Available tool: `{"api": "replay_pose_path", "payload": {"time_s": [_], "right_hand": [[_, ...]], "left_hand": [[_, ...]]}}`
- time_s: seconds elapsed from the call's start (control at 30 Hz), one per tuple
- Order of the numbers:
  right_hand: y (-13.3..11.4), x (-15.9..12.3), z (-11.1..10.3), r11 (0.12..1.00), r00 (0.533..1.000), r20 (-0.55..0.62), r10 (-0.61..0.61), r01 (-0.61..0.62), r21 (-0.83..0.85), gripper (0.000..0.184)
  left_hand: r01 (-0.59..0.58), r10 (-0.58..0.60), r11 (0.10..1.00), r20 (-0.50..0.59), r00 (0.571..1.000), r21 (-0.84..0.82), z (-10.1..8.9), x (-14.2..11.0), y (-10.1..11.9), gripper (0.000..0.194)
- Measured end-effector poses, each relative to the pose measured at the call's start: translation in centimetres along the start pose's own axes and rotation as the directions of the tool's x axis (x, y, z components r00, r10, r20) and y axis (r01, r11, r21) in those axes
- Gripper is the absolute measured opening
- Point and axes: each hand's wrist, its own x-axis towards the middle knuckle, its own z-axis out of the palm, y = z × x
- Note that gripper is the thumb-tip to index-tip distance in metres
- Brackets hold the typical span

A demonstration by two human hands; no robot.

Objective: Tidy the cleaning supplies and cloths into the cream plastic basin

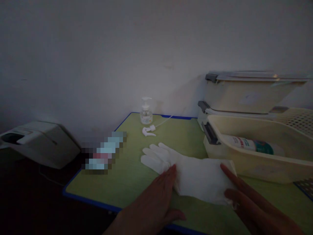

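Observation:
A white glove [195, 176] lies flat on the green tabletop, its fingers pointing to the upper left and its cuff to the right. My left hand [156, 195] rests on the glove near the thumb and palm, fingers stretched out together and thumb apart. At the cuff end, my right hand [246, 195] touches the glove with its fingertips; its visible fingers are extended and spaced apart. The undersides of both hands are hidden. Beyond the glove's fingers lies a white trigger spray head [148, 130] with a thin tube.
A clear pump bottle [146, 116] stands near the wall. At right, a cream bin [244, 169] holds a white and green bottle [264, 147]; lidded boxes [239, 96] are stacked behind. A pixelated item [105, 151] lies left on the blue-edged table [97, 186]. A white appliance [46, 143] sits beyond.

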Motion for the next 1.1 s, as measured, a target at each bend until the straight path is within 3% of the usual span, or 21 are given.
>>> {"api": "replay_pose_path", "payload": {"time_s": [0.1,0.23,0.43,0.53,0.63,0.7,0.83,1.1], "right_hand": [[-1.0,2.5,-1.3,0.995,0.998,0.062,-0.016,0.023,-0.100,0.059],[-2.3,5.9,-2.4,0.963,0.987,0.000,-0.162,0.158,-0.219,0.054],[-3.6,11.4,-3.0,0.943,0.968,0.029,-0.251,0.251,-0.219,0.045],[-4.6,14.5,-3.0,0.953,0.958,0.141,-0.252,0.271,-0.138,0.041],[-5.6,17.4,-2.5,0.980,0.920,0.364,-0.148,0.187,-0.074,0.028],[-6.3,19.0,-1.7,0.987,0.896,0.429,-0.116,0.154,-0.054,0.019],[-7.9,21.3,-0.1,0.987,0.857,0.508,-0.089,0.146,-0.074,0.014],[-10.7,22.6,2.3,0.992,0.820,0.572,0.015,0.061,-0.113,0.025]], "left_hand": [[-0.064,0.064,0.998,-0.030,0.998,0.003,-0.3,-0.1,-0.7,0.067],[-0.121,0.124,0.987,-0.021,0.992,0.101,-0.6,0.1,-0.8,0.056],[-0.083,0.099,0.965,-0.054,0.994,0.248,-0.5,-0.5,-1.1,0.071],[-0.097,0.110,0.969,-0.048,0.993,0.228,-1.0,-0.6,-1.7,0.071],[-0.136,0.142,0.974,-0.017,0.990,0.182,-1.7,-0.6,-2.4,0.065],[-0.156,0.157,0.975,0.009,0.988,0.160,-2.0,-0.6,-2.7,0.064],[-0.157,0.153,0.982,0.043,0.987,0.105,-2.4,-0.7,-3.0,0.065],[-0.153,0.154,0.988,0.037,0.987,-0.034,-2.9,-0.7,-3.1,0.061]]}}
